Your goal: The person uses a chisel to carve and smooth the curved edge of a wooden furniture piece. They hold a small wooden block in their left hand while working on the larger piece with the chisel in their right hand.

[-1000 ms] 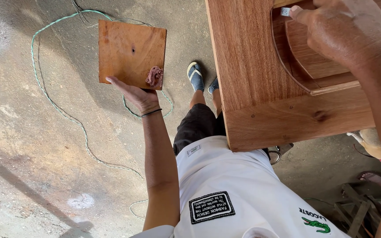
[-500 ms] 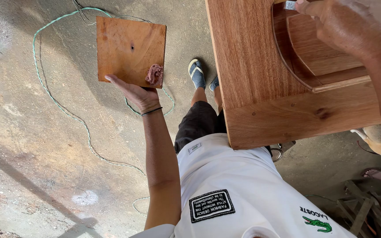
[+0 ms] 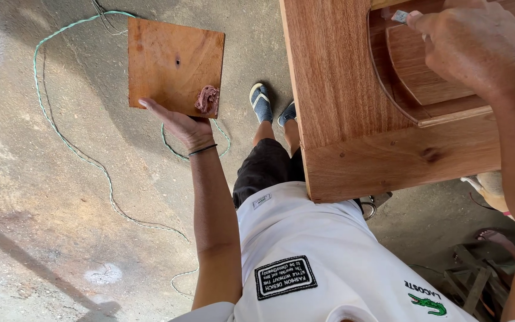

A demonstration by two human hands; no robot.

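Observation:
My left hand [image 3: 180, 124] holds a square wooden board [image 3: 171, 62] flat from beneath, out to my left. A lump of reddish-brown putty [image 3: 208, 99] sits on the board's near right corner. My right hand [image 3: 478, 50] grips a small metal scraper [image 3: 402, 16] and presses its blade into the recessed arched panel of a large reddish wooden door [image 3: 353, 101]. The door lies flat in front of me, at waist height.
A green twisted cord [image 3: 61, 137] loops over the concrete floor. My feet in sandals [image 3: 261, 102] show below the door's edge. Another person's foot [image 3: 496, 237] and dark wooden pieces [image 3: 472, 280] are at the lower right.
My right hand has slid slightly right and up along the arched recess. The board in my left hand has barely shifted.

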